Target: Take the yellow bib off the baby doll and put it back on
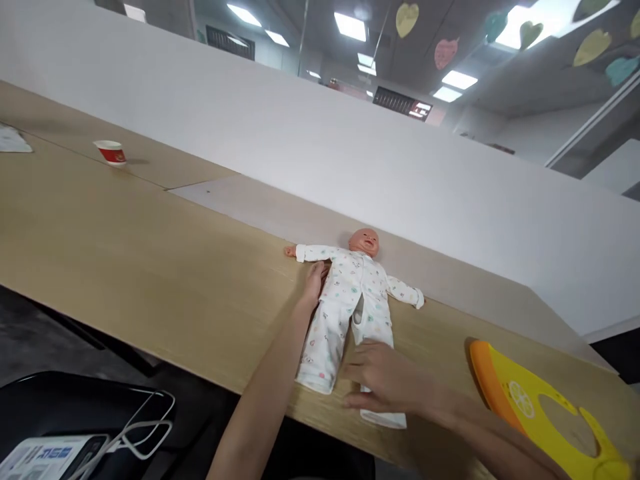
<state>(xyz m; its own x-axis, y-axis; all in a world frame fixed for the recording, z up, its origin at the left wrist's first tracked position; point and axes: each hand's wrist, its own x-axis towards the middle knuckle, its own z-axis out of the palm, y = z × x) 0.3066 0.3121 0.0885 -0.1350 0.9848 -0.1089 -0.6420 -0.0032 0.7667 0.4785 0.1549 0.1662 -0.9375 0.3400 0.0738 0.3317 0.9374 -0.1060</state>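
A baby doll (363, 270) in a white patterned top lies on its back with its arms spread out. White patterned trousers (325, 337) cover its legs, and a gap shows between them at the crotch. My left hand (316, 280) rests against the doll's side, below its outstretched arm at the left of the view. Its fingers look stretched along the top, with their tips partly hidden. Over the trouser leg on the right is my right hand (377, 377), its fingers apart and slightly blurred. Whether it touches the cloth I cannot tell.
A yellow and orange silicone bib (500, 383) lies to the right on the wooden table (200, 287). A red and white paper cup (113, 153) stands far left, near white paper (13, 140). Behind runs a white partition (300, 147). A black chair (55, 393) holds a device with a white cable.
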